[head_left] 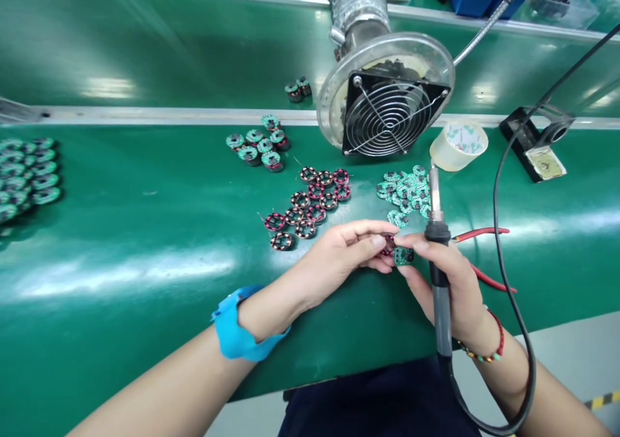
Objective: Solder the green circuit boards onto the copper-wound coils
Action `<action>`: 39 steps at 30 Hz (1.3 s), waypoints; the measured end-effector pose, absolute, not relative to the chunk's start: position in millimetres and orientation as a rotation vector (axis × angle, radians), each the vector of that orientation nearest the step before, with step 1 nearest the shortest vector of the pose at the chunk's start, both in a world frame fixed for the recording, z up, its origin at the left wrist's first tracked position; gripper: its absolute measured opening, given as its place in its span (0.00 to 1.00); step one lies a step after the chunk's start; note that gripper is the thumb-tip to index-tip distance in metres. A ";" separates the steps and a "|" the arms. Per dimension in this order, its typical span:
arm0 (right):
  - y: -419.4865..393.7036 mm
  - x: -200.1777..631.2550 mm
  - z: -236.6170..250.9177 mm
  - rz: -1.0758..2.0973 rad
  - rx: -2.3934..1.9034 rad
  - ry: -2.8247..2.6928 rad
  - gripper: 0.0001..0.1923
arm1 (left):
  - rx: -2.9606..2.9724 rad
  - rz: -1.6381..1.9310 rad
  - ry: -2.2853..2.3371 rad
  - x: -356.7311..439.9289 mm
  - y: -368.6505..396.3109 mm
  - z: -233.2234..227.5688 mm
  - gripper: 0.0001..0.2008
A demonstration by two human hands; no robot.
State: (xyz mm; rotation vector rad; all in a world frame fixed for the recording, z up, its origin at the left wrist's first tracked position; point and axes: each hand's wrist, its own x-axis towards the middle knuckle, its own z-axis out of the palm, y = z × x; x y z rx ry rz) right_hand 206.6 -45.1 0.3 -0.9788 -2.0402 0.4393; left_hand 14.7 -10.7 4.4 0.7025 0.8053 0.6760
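Right hand [443, 272], nearest the lens, grips a soldering iron [438, 256] upright while its fingertips, meeting the left hand [339, 253], close on a small green circuit board [403, 255]. The board is probably light, stiff and fragile, best pinched by its rim. Coil rings [310, 201] lie beyond the fingers.

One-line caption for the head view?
Both hands pinch a small green circuit board; right hand also holds a soldering iron over the green bench.

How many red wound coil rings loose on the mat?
11 coil rings: three in the back row, then three, three and two nearer the left hand. Another may be hidden between the fingers.
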 end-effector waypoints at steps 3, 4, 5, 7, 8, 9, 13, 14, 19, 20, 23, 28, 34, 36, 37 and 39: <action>-43.9 203.5 -0.2 0.385 -0.945 -2.077 0.28 | 0.703 0.651 0.837 17.6 -13.2 5.9 0.13; -43.6 201.8 -0.2 0.361 -0.950 -2.083 0.27 | 0.729 0.646 0.852 19.0 -14.2 6.6 0.12; -43.3 200.1 -0.3 0.336 -0.966 -2.091 0.27 | 0.762 0.648 0.868 20.4 -15.4 7.5 0.11; -43.0 197.2 -0.8 0.274 -1.014 -2.112 0.24 | 0.834 0.665 0.905 22.6 -18.0 9.0 0.11; -43.0 196.3 -1.2 0.245 -1.041 -2.127 0.23 | 0.874 0.673 0.918 23.4 -19.6 9.4 0.12; -43.1 195.9 -1.8 0.217 -1.064 -2.142 0.22 | 0.916 0.681 0.926 23.9 -21.3 9.4 0.12; -44.5 196.8 -3.9 0.122 -1.098 -2.179 0.25 | 1.092 0.709 0.917 26.4 -27.3 8.6 0.13; -44.9 197.1 -4.1 0.109 -1.092 -2.188 0.26 | 1.113 0.714 0.911 27.1 -27.7 9.3 0.12; -46.1 200.3 -5.5 0.196 -1.029 -2.153 0.32 | 1.090 0.777 1.053 11.4 -11.4 25.3 0.08; -46.2 201.7 -6.6 0.234 -1.024 -2.126 0.33 | 1.119 0.838 1.147 1.0 -4.3 29.5 0.08; -46.3 207.0 -11.6 0.339 -1.035 -2.040 0.34 | 1.232 0.918 1.492 -43.7 20.2 34.6 0.10; -46.6 213.0 -15.7 0.409 -1.081 -1.971 0.34 | 1.042 0.724 1.857 -108.6 50.1 13.8 0.05; -45.3 213.0 -13.9 0.425 -1.109 -1.925 0.32 | 0.980 1.069 1.939 -113.0 50.6 16.0 0.07; -44.3 212.2 -13.5 0.428 -1.110 -1.911 0.32 | 1.123 0.988 1.972 -111.5 43.0 27.3 0.07; -43.9 211.8 -13.4 0.426 -1.113 -1.908 0.32 | 1.264 0.844 1.955 -111.3 38.7 32.2 0.08; -43.8 211.3 -13.5 0.421 -1.125 -1.906 0.31 | 1.471 0.529 1.860 -111.4 30.9 38.0 0.13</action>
